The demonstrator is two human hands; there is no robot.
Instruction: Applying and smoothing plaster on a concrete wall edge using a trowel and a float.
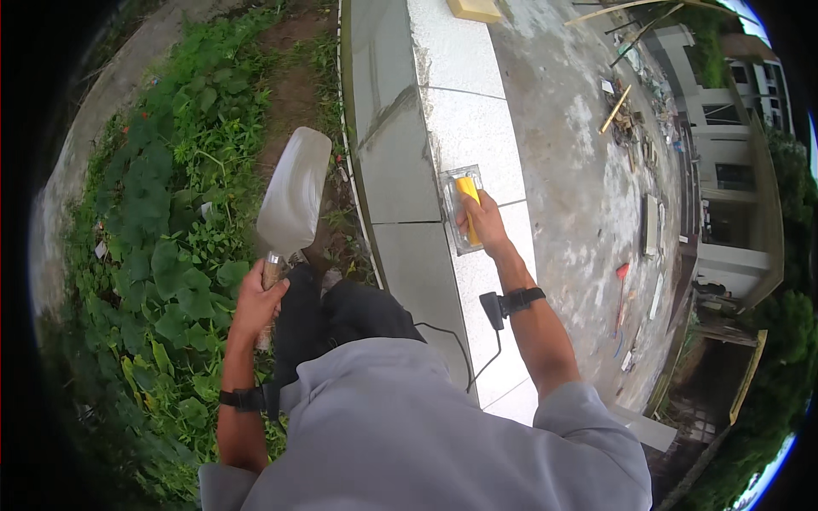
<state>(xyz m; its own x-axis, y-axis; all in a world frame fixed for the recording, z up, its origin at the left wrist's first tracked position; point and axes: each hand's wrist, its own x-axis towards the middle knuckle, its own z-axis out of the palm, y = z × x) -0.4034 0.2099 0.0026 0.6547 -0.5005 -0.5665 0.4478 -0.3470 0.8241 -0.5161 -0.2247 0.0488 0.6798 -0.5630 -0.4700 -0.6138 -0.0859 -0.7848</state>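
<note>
My left hand (pixel 256 300) is wrapped round the wooden handle of a broad trowel. The trowel's pale metal blade (pixel 295 189) points away from me over the soil beside the wall. My right hand (pixel 484 223) grips the yellow handle of a plastering float (pixel 466 189). The float's flat rectangular plate lies on the near edge of the wall's white top (pixel 470 128), next to a joint between blocks. Below that edge, the grey side face (pixel 417 272) looks smooth, with a darker streak farther along. Fingers partly hide the float.
Leafy green plants (pixel 179 281) grow thickly at the left beside a strip of bare soil. A yellowish block (pixel 475 9) rests on the wall's far end. Beyond the wall, a stained concrete floor (pixel 579 213) holds scattered debris and sticks. A cable (pixel 464 341) hangs near my right forearm.
</note>
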